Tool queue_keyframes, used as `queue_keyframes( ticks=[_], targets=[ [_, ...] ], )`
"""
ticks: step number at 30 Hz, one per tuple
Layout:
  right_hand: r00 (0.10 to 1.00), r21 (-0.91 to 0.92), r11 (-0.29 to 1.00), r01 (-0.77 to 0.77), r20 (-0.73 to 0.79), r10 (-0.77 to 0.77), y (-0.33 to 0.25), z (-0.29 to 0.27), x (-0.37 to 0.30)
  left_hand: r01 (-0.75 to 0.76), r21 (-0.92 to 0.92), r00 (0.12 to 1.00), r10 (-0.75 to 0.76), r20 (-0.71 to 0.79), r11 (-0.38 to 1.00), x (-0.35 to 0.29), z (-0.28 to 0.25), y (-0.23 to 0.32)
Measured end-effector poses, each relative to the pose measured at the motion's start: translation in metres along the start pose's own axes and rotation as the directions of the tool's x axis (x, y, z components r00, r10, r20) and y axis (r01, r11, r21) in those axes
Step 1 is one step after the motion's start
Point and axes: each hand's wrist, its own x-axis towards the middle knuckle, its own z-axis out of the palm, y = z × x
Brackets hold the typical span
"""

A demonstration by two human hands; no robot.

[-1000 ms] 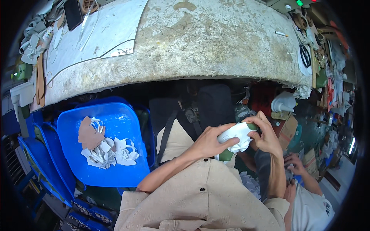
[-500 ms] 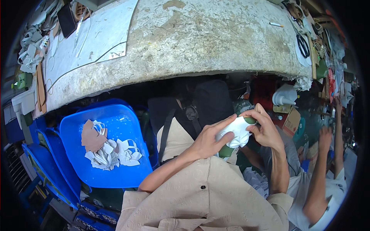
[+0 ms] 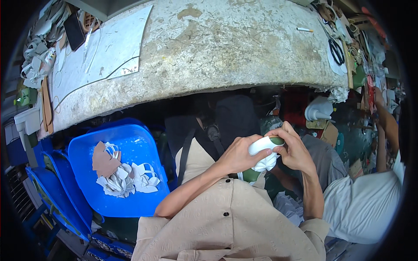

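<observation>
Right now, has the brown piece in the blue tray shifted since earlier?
No, neither way: against the rim of the blue tray, the brown piece lies in the same spot.

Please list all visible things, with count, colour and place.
Soft wrinkled cover: one, white, between both grips
Smooth rounded form: apparently one, green, partly inside cover
Shallow plastic tray: one, blue, left
Flat scraps: pile, white and brown, in tray
Stacked curved panels: at least two, blue, lower left
Worn tabletop: one, whitish, ahead
Flat smooth sheet: one, white, tabletop's left
Rectangular phone: one, black, far left
Slim cigarette: one, white-orange, tabletop's right
Funnel-shaped container: one, white, below tabletop's right
Co-worker's shirt: one, white, lower right
Small clutter: uncountable, mixed, both sides
Button-front shirt: one, beige, wearer
Left grip: one, bare, cover's left
Right grip: one, bare, cover's right
</observation>
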Motion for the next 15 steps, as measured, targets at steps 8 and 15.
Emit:
queue_keyframes(
  ticks=[8,15],
  targets=[
    [0.994,0.003,0.994,0.105,-0.016,-0.105,-0.011,0.002,0.013,-0.072,0.232,0.992,0.093,-0.081,0.970,0.018,-0.002,0.006],
    [0.984,0.602,0.794,0.090,-0.175,0.021,0.047,0.053,0.008,0.081,-0.055,0.991,-0.086,-0.100,0.995,0.010,-0.033,-0.015]
  ],
)
